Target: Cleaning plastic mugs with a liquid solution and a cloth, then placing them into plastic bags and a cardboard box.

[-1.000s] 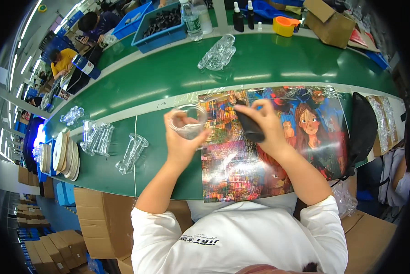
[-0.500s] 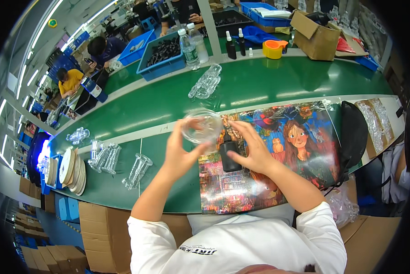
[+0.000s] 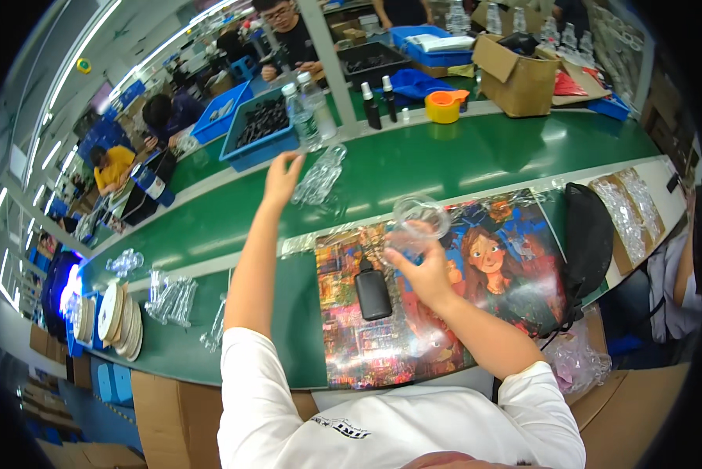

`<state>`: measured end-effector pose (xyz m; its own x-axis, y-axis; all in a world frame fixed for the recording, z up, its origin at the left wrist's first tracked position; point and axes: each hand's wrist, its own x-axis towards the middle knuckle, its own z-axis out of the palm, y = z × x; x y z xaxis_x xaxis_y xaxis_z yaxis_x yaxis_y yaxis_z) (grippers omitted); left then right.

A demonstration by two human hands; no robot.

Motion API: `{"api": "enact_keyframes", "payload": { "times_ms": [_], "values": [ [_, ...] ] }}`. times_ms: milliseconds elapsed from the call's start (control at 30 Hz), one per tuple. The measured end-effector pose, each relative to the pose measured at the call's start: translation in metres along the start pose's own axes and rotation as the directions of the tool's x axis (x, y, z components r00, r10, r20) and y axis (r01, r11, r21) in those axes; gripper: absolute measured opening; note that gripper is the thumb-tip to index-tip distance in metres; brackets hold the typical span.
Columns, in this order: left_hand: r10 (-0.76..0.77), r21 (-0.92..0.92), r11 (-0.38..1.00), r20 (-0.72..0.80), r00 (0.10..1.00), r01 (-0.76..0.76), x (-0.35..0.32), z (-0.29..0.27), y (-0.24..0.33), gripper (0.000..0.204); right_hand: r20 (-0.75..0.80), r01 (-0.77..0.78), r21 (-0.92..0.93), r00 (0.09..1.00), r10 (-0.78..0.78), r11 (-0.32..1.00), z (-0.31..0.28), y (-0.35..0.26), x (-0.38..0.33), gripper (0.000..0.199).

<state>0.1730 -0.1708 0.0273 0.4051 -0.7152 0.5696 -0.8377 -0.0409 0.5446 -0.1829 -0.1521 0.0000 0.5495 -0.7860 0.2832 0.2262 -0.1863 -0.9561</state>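
My right hand (image 3: 423, 270) grips a clear plastic part with a round rim (image 3: 437, 215), held above the colourful illustrated mat (image 3: 351, 359). My left hand (image 3: 282, 181) is stretched far forward over the green table, fingers extended and apart, with nothing visible in it. Just right of it lies a cluster of clear plastic parts (image 3: 322, 176); whether the fingertips touch it I cannot tell. On the left half of the mat lies a flat-sided black bottle (image 3: 374, 294) with a narrow neck, touched by neither hand.
Clear tubes (image 3: 171, 298) and white spools (image 3: 120, 322) are on the left. At the back stand a blue bin of black parts (image 3: 261, 129), water bottles (image 3: 302, 117), small black bottles (image 3: 371, 105), orange tape (image 3: 443, 108) and a cardboard box (image 3: 515, 78). A black bag (image 3: 587, 238) sits right.
My left hand has let go of the round clear part and reached forward. My right hand now holds that part, moved right, away from the black bottle. The view has shifted slightly.
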Motion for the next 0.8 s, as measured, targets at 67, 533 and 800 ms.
{"api": "enact_keyframes", "payload": {
  "times_ms": [67,533,800],
  "values": [
    [-0.264,0.099,0.961,0.061,0.963,0.257,0.000,-0.001,-0.080,0.041,0.009,0.055,-0.116,0.998,-0.055,0.992,0.008,-0.008,0.001,0.048],
    [-0.679,-0.015,0.634,0.469,0.565,0.773,0.019,0.018,-0.059,0.063,-0.126,0.160,-0.194,0.974,-0.186,0.968,0.002,0.008,0.001,0.041],
    [-0.530,-0.040,0.439,0.795,0.295,0.897,0.013,-0.002,-0.071,0.040,-0.097,0.256,-0.308,0.950,-0.298,0.916,0.000,0.003,0.003,0.044]
  ]
}}
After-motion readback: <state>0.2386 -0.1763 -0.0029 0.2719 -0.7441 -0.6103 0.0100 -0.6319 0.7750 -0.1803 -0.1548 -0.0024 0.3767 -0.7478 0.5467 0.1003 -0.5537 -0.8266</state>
